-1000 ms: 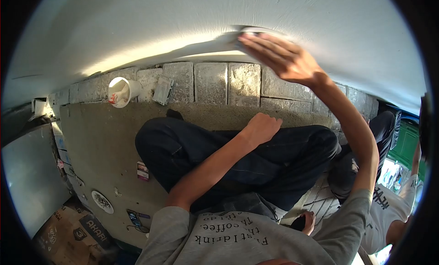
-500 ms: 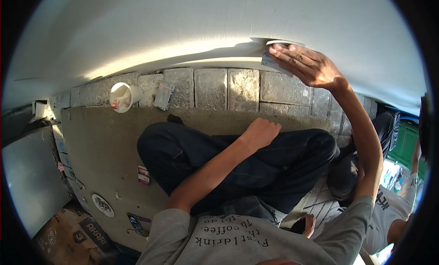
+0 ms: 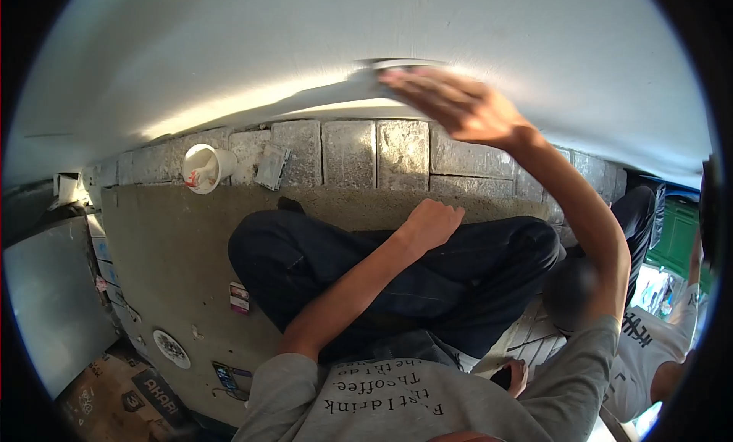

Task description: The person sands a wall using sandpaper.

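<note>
My right hand (image 3: 462,110) is stretched to the pale wall (image 3: 489,22), blurred by motion. Its fingers press a thin pad that looks like sandpaper (image 3: 405,62) flat to the surface; only the pale upper edge shows now, though blue print on the backing was visible earlier. Bent at the elbow, my left arm lies over my crossed legs (image 3: 351,266). The left hand (image 3: 432,225) rests there as a loose fist, with nothing visible in it.
Concrete blocks (image 3: 347,153) line the wall's foot. On them are a white bucket (image 3: 220,167) and a grey flat piece (image 3: 272,166). A small pack (image 3: 239,297), a dish (image 3: 172,349), a phone (image 3: 225,375) and a carton (image 3: 114,396) lie left. Another person (image 3: 649,350) is at right.
My right hand has slid left along the wall with the sandpaper under its fingers. The left hand has stayed on my legs.
</note>
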`<move>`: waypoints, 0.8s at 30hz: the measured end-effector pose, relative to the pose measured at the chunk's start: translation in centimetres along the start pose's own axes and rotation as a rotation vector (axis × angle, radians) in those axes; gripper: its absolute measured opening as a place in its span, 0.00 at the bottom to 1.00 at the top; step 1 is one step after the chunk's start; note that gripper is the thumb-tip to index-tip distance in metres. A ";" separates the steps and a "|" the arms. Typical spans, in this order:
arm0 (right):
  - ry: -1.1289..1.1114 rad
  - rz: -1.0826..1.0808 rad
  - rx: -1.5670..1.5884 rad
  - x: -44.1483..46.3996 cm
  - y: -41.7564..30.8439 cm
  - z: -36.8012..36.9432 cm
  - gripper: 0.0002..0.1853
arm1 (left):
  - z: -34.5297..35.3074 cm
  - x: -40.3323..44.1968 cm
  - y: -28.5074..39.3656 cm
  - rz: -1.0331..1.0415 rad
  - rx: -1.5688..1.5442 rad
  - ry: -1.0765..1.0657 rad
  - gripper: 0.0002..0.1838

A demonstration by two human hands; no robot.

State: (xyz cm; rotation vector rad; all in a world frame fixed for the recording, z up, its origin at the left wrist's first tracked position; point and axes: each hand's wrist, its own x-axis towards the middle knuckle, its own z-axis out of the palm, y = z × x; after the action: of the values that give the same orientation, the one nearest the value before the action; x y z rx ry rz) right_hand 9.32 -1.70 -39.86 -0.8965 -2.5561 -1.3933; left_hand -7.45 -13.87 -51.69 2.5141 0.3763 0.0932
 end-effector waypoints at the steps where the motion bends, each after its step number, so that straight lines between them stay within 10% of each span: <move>1: -0.125 -0.005 0.126 -1.7 1.7 -1.9 0.28 | -0.1 0.0 0.0 0.003 0.001 -0.003 0.07; 16: -0.008 0.038 0.153 13.4 -0.5 -1.3 0.30 | -0.8 0.0 0.0 0.003 0.019 -0.040 0.06; 24: -0.186 0.152 0.160 -0.4 4.4 -6.1 0.27 | -0.6 0.3 0.4 0.001 -0.001 -0.067 0.06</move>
State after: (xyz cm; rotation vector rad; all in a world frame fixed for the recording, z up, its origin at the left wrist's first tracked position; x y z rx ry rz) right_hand 10.86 -4.89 -33.26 -1.2131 -2.6187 -1.0950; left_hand -7.22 -13.72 -50.96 2.5096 0.3471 0.0093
